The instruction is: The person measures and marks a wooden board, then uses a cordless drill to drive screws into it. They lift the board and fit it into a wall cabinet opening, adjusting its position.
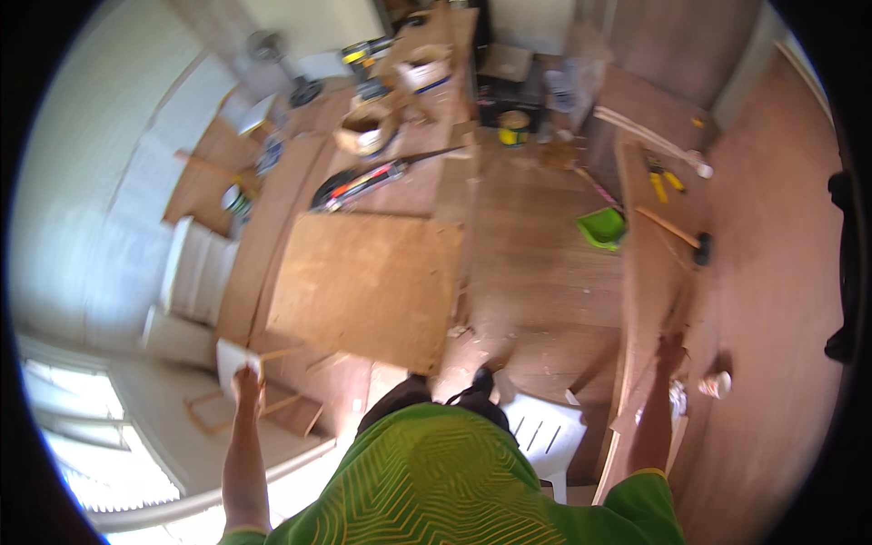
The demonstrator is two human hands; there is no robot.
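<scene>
1. Looking down from the head view, a small white sheet (234, 359) is seen pinched in the left hand (246, 383). The fingers are closed on its lower edge, so it is kept up off the floor.
2. A long wooden board (647, 272) is stood on its edge by the wall, and it is steadied by the right hand (669, 350). How far that hand is open cannot be told.
3. A big flat wooden panel (368, 286) is laid in the middle. A hammer (677, 232) and a green dustpan (603, 227) are left farther off.
</scene>
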